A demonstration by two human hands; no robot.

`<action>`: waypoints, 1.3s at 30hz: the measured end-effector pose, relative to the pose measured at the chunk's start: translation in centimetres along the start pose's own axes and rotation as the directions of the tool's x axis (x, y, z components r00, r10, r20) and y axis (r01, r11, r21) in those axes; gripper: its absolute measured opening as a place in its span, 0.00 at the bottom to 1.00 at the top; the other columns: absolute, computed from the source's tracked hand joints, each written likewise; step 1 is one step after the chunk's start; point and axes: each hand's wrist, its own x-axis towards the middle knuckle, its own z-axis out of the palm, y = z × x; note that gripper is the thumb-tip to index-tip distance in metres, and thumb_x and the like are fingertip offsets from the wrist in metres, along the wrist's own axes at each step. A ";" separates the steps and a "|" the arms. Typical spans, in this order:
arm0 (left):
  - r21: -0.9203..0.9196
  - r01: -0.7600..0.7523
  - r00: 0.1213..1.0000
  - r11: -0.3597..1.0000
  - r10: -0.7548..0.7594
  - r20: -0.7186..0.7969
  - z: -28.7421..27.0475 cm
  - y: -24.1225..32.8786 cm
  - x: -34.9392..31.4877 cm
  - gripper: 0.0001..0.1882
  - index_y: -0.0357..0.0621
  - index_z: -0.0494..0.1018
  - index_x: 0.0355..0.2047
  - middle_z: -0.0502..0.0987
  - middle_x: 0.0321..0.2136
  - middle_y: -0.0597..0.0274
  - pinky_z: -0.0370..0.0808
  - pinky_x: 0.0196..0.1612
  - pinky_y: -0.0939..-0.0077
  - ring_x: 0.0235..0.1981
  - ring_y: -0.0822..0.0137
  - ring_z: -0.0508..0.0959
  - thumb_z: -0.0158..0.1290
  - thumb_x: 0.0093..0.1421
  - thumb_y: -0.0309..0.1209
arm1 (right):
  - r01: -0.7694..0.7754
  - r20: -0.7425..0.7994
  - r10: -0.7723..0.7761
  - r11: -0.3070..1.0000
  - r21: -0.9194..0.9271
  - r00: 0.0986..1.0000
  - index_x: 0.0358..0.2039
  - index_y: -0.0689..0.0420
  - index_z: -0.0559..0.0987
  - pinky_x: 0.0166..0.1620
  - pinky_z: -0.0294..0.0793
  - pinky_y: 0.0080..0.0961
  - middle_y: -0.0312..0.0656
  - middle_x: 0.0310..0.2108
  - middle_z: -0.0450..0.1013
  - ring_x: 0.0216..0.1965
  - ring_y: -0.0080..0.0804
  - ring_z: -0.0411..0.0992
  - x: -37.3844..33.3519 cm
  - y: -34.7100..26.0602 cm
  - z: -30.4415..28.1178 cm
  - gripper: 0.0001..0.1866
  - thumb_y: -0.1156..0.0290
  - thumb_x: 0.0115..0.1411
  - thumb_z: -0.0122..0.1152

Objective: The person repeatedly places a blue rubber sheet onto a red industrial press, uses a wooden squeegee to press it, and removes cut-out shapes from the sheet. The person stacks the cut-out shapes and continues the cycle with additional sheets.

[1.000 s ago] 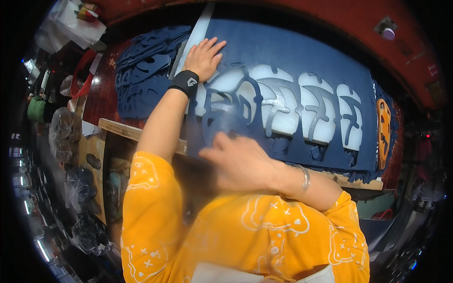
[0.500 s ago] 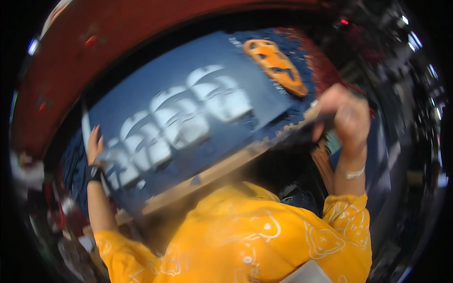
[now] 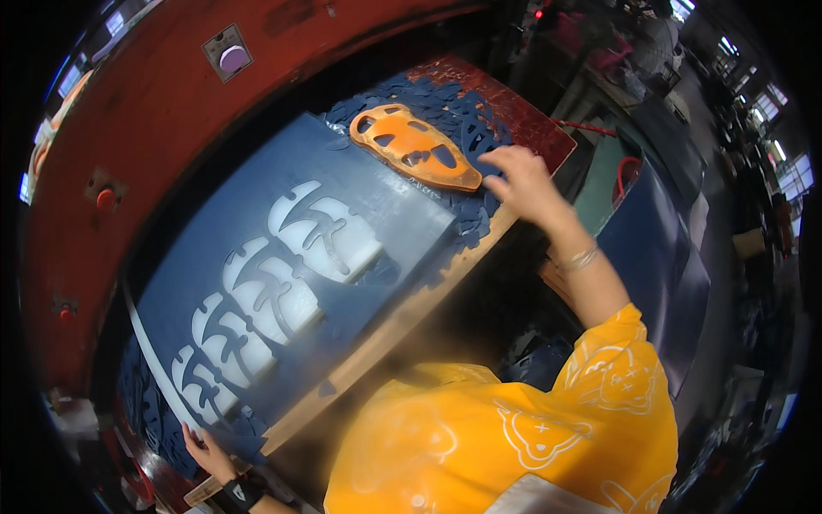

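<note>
Markings: small white marks showed at the right-hand end of the blue sheet [image 3: 201, 265], beside the orange die [image 3: 396, 141]; they were too blurred to read. A pale mark on the black wristband [image 3: 243, 493], just off the sheet's near left corner, was likewise illegible. The yellow shirt [image 3: 479, 428], on the near side of the sheet, bore white outline figures.

Die and fingers: the flat orange die, pierced with several openings, lay along the right-hand end of the sheet; whether it overlapped the edge could not be told. The right hand [image 3: 529, 184] was off that same end, thumb and forefinger apart, their tips just beside the near tip of the die; contact could not be confirmed. The left hand [image 3: 211, 454] was at the sheet's near left corner, by the end of a white strip [image 3: 158, 364]. Two of its fingertips stood slightly apart; whether they pinched anything could not be determined.

Surroundings: four groups of cut-outs in the sheet showed white beneath. Blue scraps [image 3: 469, 116] crowded around the die beyond the sheet's right-hand end. A wooden edge [image 3: 377, 351] ran along its near side. A red beam [image 3: 163, 111], carrying buttons, walled off its far side.
</note>
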 end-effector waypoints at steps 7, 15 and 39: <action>-0.093 -0.057 0.996 0.994 0.050 -0.079 3.1 -0.3 -0.7 0.23 0.39 0.63 0.60 0.73 0.49 0.58 0.67 0.42 0.78 0.36 0.70 0.68 0.46 0.66 0.30 | -0.052 0.102 0.025 0.961 0.273 0.994 0.54 0.56 0.71 0.52 0.69 0.39 0.51 0.47 0.64 0.49 0.51 0.68 -0.8 -10.1 6.3 0.27 0.61 0.55 0.64; -0.392 -0.076 0.986 0.917 0.128 0.107 -7.3 3.9 1.0 0.21 0.33 0.65 0.59 0.69 0.57 0.49 0.61 0.61 0.70 0.56 0.61 0.69 0.43 0.67 0.29 | -0.102 0.164 0.002 0.793 0.601 0.986 0.52 0.55 0.72 0.53 0.69 0.33 0.49 0.47 0.66 0.48 0.41 0.68 -1.7 -8.8 1.9 0.22 0.77 0.54 0.57; 0.330 -0.282 0.955 0.901 0.230 0.190 5.0 5.9 3.8 0.26 0.54 0.61 0.63 0.58 0.65 0.54 0.44 0.67 0.52 0.67 0.52 0.54 0.44 0.64 0.40 | -0.147 0.296 0.100 0.979 0.143 0.950 0.63 0.52 0.65 0.67 0.53 0.40 0.52 0.64 0.56 0.65 0.48 0.54 9.9 -4.3 6.6 0.47 0.53 0.40 0.69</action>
